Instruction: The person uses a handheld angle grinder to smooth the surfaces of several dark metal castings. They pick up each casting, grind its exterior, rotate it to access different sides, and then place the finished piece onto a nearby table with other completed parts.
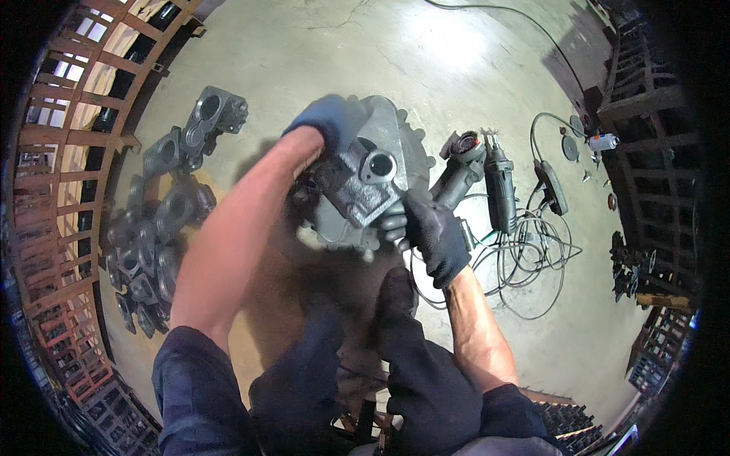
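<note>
A grey cast-metal housing [357,182] with a round flanged port sits tilted before me. My right hand [437,239], in a dark glove, grips its lower right edge with the fingers curled round it. At its far side is my left hand [331,121] in a blue glove, smeared by motion; the fingers cannot be made out. Below the housing lies a larger grey metal cover [395,133] with a lobed rim, partly hidden by the housing and my hands.
Several similar castings [163,213] stand on the floor at left. To the right lie an angle grinder [464,163], a black die grinder [500,190], coiled cables [532,251], a spray can [604,142] and loose discs [569,147]. Rusty metal crates [65,190] line the left; dark racks [654,152] line the right.
</note>
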Motion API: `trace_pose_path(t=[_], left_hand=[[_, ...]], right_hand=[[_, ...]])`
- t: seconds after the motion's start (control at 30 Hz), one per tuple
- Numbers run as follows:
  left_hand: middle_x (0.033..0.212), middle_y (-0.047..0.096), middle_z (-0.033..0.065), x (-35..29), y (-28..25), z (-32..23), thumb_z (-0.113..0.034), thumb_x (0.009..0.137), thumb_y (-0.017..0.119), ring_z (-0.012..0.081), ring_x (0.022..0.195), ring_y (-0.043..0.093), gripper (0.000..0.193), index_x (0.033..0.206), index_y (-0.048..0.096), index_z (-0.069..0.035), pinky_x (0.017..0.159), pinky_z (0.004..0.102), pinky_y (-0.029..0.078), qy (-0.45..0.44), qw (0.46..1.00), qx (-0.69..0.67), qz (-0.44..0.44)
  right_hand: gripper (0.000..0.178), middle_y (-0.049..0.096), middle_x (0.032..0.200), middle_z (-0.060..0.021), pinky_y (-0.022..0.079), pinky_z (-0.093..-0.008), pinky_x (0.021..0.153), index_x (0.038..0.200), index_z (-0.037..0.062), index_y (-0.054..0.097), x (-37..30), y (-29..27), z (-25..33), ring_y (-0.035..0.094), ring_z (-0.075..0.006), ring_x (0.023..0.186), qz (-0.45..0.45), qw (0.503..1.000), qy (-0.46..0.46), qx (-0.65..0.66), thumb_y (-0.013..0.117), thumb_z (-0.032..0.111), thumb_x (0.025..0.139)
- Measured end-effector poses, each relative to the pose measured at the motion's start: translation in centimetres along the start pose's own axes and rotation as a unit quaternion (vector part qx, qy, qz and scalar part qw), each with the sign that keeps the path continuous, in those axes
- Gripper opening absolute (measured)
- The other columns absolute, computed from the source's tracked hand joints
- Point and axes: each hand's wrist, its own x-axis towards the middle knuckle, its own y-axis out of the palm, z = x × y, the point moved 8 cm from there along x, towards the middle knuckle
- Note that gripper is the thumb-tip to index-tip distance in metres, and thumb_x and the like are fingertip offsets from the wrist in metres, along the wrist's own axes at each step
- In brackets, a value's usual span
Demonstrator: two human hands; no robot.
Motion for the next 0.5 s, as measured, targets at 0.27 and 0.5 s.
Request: trace_pose_path(t=[0.27,0.5], left_hand=[[0.122,0.066,0.0195,-3.8,-2.2,0.8,-0.023,0.100,0.052,0.0270,0.107,0.065,0.034,0.125,0.063,-0.003,0.093,0.0360,0.050,0.085,0.983,-0.153,-0.054],[0.114,0.068,0.0205,-9.8,-2.1,0.5,-0.027,0.102,0.052,0.0343,0.106,0.067,0.034,0.123,0.062,-0.003,0.092,0.0397,0.051,-0.151,0.964,-0.127,-0.176]], right_hand=[[0.049,0.069,0.082,-0.0162,0.051,-0.0374,0.068,0.106,-0.0103,0.067,6.4,-19.2,-4.4,0.065,-0.0237,0.070,-0.352,0.850,-0.147,-0.364,0.068,0.035,0.088],[0.068,0.072,0.085,-0.0193,0.051,-0.0428,0.066,0.097,-0.0069,0.072,13.8,-23.4,-8.1,0.068,-0.0255,0.073,-0.422,0.849,0.011,-0.319,0.075,0.055,0.070]])
